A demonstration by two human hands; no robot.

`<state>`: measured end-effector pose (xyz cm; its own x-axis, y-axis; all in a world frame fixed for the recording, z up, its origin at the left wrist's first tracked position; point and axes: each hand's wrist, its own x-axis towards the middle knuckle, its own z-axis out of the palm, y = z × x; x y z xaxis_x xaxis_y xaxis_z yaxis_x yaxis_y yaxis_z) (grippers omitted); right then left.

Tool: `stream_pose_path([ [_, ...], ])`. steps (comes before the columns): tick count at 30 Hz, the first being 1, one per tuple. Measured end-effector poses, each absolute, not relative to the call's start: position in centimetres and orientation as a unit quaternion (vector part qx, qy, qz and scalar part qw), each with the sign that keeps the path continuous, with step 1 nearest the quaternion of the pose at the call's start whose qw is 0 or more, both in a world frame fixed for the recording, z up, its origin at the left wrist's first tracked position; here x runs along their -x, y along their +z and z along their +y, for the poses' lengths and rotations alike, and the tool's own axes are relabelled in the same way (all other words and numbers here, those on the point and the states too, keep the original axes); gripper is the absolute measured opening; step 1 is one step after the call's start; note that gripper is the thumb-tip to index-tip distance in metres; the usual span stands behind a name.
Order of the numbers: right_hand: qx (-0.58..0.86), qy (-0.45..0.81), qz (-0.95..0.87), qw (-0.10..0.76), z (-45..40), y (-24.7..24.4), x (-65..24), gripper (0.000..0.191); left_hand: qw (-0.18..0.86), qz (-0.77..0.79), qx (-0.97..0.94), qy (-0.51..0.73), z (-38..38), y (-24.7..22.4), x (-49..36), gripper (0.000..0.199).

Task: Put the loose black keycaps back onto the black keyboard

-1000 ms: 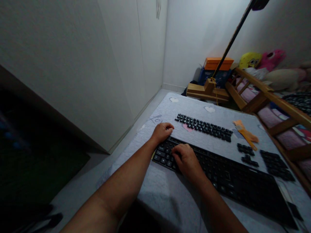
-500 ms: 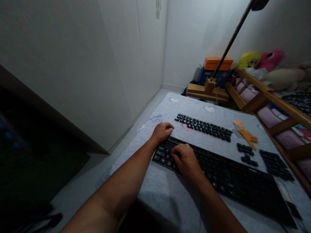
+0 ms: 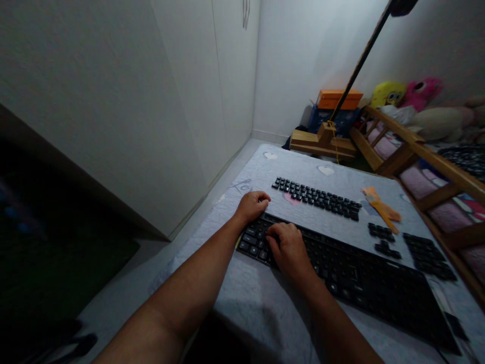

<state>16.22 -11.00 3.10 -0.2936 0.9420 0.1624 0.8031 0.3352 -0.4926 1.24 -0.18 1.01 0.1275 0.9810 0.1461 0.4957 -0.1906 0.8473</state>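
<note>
The keyboard (image 3: 382, 283) lies on the cloth (image 3: 261, 308), keycaps (image 3: 318, 197) beyond it. Fingers curled, the left hand (image 3: 252, 206) rests at its far-left corner, the right hand (image 3: 290, 247) over its left keys; any grip is unclear.

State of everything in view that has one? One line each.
Keyboard: lying flat, keys fitted at left end; right end too dark to tell
Loose keycaps: laid out in rows, off the keyboard
Orange tool: lying down
Cabinet doors: closed
Left hand: fingers curled, at keyboard's far edge; grip unclear
Right hand: fingers bent over keys; grip unclear
</note>
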Motion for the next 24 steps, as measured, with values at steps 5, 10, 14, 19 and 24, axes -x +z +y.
stream_pose_path([
  [5, 0.559, 0.130, -0.797, 0.186, -10.89, 3.40, -15.97, 0.008, 0.324, 0.546, -0.678, 0.370, -0.23, 1.12, -1.23, 0.022],
  [10, 0.557, 0.128, -0.800, 0.180, -10.72, 3.39, -15.99, 0.010, 0.325, 0.546, -0.677, 0.371, -0.25, 1.13, -1.26, 0.022],
  [14, 0.551, 0.128, -0.807, 0.172, -10.59, 3.43, -15.88, 0.012, 0.326, 0.549, -0.675, 0.370, -0.21, 1.09, -1.27, 0.022],
  [19, 0.552, 0.121, -0.811, 0.154, -10.50, 3.53, -15.71, 0.011, 0.327, 0.548, -0.676, 0.369, -0.14, 0.96, -1.23, 0.021],
  [24, 0.560, 0.127, -0.806, 0.145, -10.57, 3.66, -15.73, 0.010, 0.324, 0.546, -0.679, 0.368, -0.12, 0.86, -1.18, 0.021],
])
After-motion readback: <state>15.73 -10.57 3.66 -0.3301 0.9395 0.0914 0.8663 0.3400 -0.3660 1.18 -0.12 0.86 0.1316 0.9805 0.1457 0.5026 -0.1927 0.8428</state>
